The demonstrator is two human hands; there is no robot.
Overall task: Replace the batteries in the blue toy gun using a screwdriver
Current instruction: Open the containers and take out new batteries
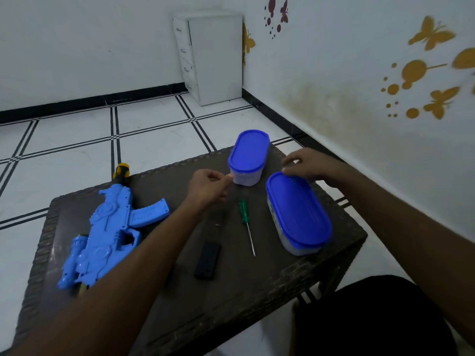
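The blue toy gun (108,235) lies on the left of the dark table (257,291), its yellow-black muzzle pointing away. A green-handled screwdriver (246,224) lies mid-table, and a black battery cover (208,260) lies nearer me. A tiny screw (217,224) sits between them. My left hand (209,187) hovers above the table with fingers curled, its fingertips close to the far blue-lidded container (248,158); whether it pinches anything is unclear. My right hand (308,164) rests its fingers on the far end of the near blue-lidded container (299,211).
A white drawer cabinet (209,56) stands in the room's far corner. The wall with butterfly stickers runs close along the table's right side. White tiled floor surrounds the table. My dark-clothed leg (372,317) is at the lower right.
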